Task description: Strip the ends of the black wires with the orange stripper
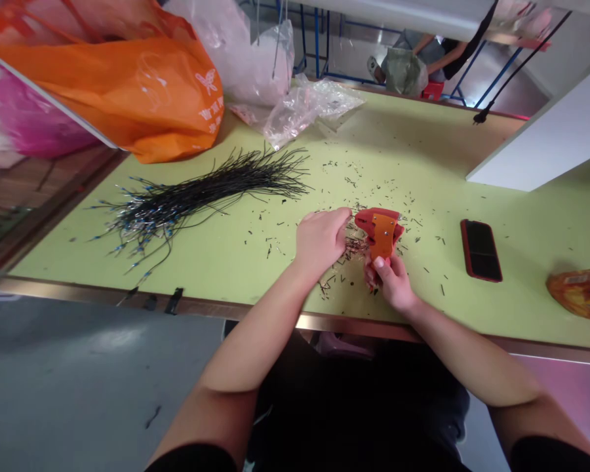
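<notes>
My right hand [392, 278] is wrapped round the handles of a red and orange wire stripper [383, 231], held upright over the table. Left of the tool's jaws, my left hand [322, 237] is closed, its fingertips pinched close to the jaw end. Whatever those fingers hold, if anything, is hidden or too thin to make out. Beneath the tool lies a small heap of wire scraps [354, 248], with black clippings scattered round it. To the left rests a long bundle of black wires [211, 187], with blue and silvery bits at its left end.
A phone [482, 250] lies right of my hands, with an orange-labelled container [583, 293] at the table's right edge. An orange bag [172, 92] and clear plastic bags [305, 108] sit at the back left. A white panel [535, 151] stands back right. Another person [445, 56] sits beyond.
</notes>
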Motion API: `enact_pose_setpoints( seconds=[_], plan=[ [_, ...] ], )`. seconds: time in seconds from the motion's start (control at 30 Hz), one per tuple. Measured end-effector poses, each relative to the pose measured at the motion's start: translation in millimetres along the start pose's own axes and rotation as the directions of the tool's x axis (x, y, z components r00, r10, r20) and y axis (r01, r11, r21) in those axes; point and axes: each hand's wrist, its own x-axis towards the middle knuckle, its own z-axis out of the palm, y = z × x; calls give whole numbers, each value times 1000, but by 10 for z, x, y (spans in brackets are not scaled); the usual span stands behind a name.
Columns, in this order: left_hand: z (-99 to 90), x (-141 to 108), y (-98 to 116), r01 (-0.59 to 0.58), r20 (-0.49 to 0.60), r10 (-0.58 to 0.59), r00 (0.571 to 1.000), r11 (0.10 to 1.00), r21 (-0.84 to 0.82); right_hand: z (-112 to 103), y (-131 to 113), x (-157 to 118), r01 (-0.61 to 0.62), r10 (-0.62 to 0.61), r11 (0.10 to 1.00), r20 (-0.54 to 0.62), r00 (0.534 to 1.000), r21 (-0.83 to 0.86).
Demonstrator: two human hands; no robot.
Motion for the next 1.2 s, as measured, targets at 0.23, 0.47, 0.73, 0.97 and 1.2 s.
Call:
enact_pose_setpoints(
  seconds=[0.23,0.47,0.73,0.97,1.2],
  plan=[
    [-25,123,-414,357,-124,-370,921,927,-114,-62,-222,-93,413,-405,908,-115,907,65],
    [62,102,-270,141,-63,-150,987,983,-119,-165,-204,101,136,-130,979,-47,990,149],
    [118,-62,-9,-168,-94,159,983,981,-97,-226,105,193,31,-30,997,-11,999,70],
    [71,-119,90,-310,-182,285,941,942,-129,-227,112,218,-41,39,995,27,999,92],
    [39,-116,70,-219,-294,155,943,955,-201,-201,22,196,-29,12,988,115,993,151]
  ],
)
